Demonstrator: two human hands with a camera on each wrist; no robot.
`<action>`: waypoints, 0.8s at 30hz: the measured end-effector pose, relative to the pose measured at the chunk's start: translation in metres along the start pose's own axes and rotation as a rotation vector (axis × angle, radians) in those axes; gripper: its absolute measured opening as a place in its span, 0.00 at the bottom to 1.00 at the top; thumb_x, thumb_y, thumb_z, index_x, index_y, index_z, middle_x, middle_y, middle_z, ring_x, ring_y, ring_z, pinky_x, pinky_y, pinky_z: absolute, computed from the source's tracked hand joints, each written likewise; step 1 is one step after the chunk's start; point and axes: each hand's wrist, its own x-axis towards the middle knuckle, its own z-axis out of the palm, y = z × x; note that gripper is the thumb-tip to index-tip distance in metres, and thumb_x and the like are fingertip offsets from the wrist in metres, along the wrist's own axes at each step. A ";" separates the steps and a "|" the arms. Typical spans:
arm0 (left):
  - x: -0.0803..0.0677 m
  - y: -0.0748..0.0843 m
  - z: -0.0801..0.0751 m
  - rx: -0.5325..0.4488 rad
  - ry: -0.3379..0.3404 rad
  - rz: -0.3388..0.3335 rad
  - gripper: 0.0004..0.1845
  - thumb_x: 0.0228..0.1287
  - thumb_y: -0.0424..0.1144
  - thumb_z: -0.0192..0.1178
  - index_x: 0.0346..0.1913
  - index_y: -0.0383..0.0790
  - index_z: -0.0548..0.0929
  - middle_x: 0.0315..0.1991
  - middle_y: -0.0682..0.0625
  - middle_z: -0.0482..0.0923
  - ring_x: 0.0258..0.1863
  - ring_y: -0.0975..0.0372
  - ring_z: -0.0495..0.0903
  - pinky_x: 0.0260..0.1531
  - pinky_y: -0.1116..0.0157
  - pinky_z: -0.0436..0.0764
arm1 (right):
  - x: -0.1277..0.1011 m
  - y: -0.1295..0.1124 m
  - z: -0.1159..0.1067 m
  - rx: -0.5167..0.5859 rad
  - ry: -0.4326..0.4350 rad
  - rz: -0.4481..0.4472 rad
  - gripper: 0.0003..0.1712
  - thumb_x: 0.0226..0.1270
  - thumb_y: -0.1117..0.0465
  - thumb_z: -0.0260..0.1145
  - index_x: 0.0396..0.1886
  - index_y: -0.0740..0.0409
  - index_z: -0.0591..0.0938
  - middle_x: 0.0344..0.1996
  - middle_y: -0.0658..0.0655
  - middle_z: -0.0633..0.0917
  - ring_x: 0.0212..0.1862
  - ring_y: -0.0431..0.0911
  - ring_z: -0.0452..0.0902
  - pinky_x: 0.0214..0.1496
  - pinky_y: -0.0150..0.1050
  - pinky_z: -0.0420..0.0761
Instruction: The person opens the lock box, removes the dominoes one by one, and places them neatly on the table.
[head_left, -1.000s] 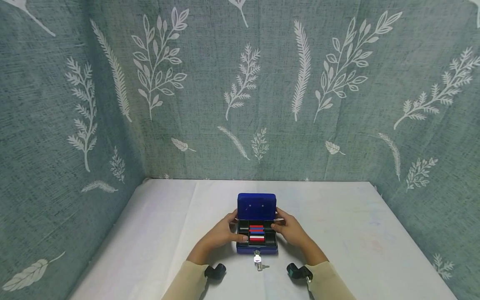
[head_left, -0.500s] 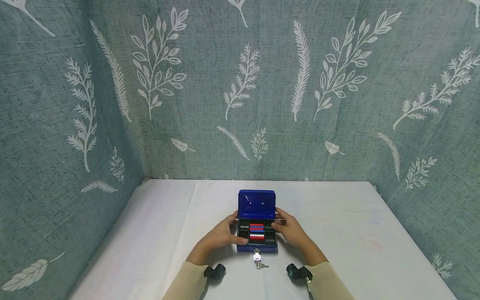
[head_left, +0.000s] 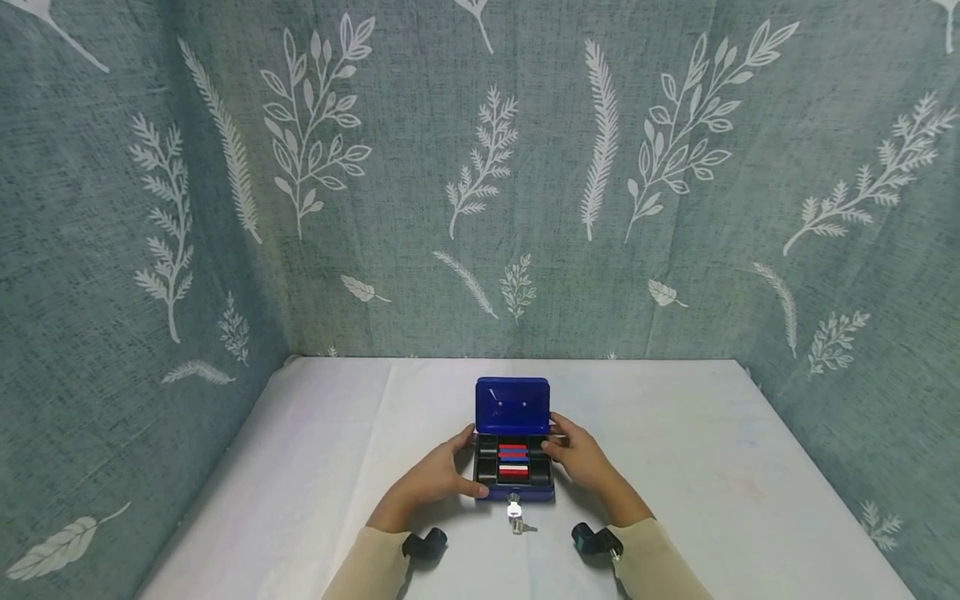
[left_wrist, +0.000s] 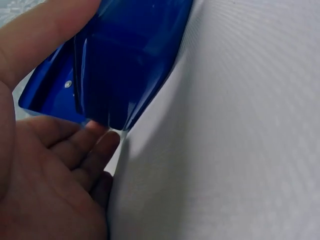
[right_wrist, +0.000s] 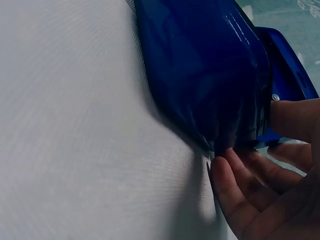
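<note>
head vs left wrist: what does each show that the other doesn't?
Only the head view shows the open lid from the front, the black tray with red, blue and white strips, the silver key in the front lock, the right hand and the leaf-print fabric backdrop. Only the left wrist view shows the box's outer side close up, with a small rivet. Both show the blue metal cash box, the left hand against it, and the white tablecloth.
</note>
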 end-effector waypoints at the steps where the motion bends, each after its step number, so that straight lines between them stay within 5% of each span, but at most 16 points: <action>1: 0.000 -0.001 0.000 -0.004 -0.001 0.006 0.64 0.36 0.49 0.81 0.75 0.32 0.53 0.71 0.40 0.61 0.73 0.48 0.53 0.70 0.46 0.52 | 0.000 -0.001 0.000 -0.004 -0.002 -0.001 0.32 0.67 0.68 0.64 0.69 0.66 0.67 0.54 0.67 0.79 0.52 0.58 0.79 0.48 0.48 0.83; 15: -0.002 -0.005 0.002 -0.014 0.011 0.021 0.64 0.33 0.47 0.83 0.75 0.37 0.56 0.71 0.42 0.62 0.73 0.49 0.54 0.70 0.47 0.51 | -0.003 -0.009 -0.002 -0.178 0.020 0.007 0.31 0.69 0.59 0.64 0.69 0.62 0.69 0.54 0.62 0.81 0.54 0.56 0.79 0.53 0.52 0.80; 24: -0.002 -0.005 0.004 -0.007 0.030 -0.009 0.67 0.31 0.48 0.83 0.76 0.40 0.54 0.69 0.42 0.66 0.72 0.48 0.56 0.69 0.44 0.52 | -0.008 -0.025 -0.010 -0.255 0.117 -0.089 0.21 0.66 0.62 0.65 0.58 0.63 0.79 0.43 0.56 0.85 0.48 0.54 0.81 0.50 0.52 0.80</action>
